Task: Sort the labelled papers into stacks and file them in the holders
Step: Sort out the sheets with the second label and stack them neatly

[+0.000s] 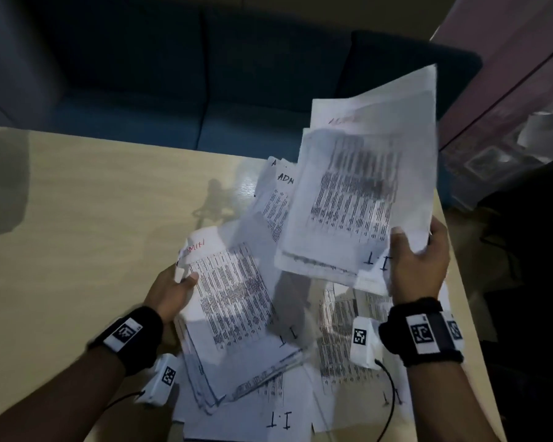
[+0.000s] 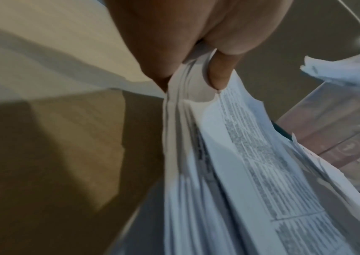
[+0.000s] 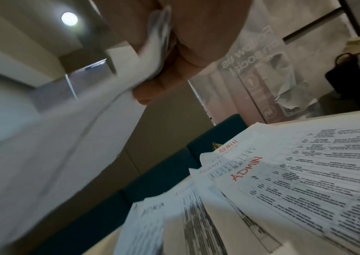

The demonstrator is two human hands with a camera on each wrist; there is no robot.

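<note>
My left hand (image 1: 176,290) grips the left edge of a thick stack of printed papers (image 1: 233,301), thumb on top; its top sheet carries a red ADMIN label. In the left wrist view the thumb (image 2: 218,72) presses on that stack (image 2: 229,163). My right hand (image 1: 417,260) holds a thinner sheaf of sheets (image 1: 361,193) lifted over the table, thumb in front, fingers behind. In the right wrist view the lifted sheaf (image 3: 87,129) runs off blurred to the left. More papers marked I.T (image 1: 280,421) and ADMIN (image 3: 246,170) lie spread on the table beneath. No holders are in view.
The pale wooden table (image 1: 93,218) has bare surface on its left half. A dark blue sofa (image 1: 237,84) stands behind it. To the right of the table are a pinkish printed panel (image 1: 508,74) and a dark bag (image 1: 530,218).
</note>
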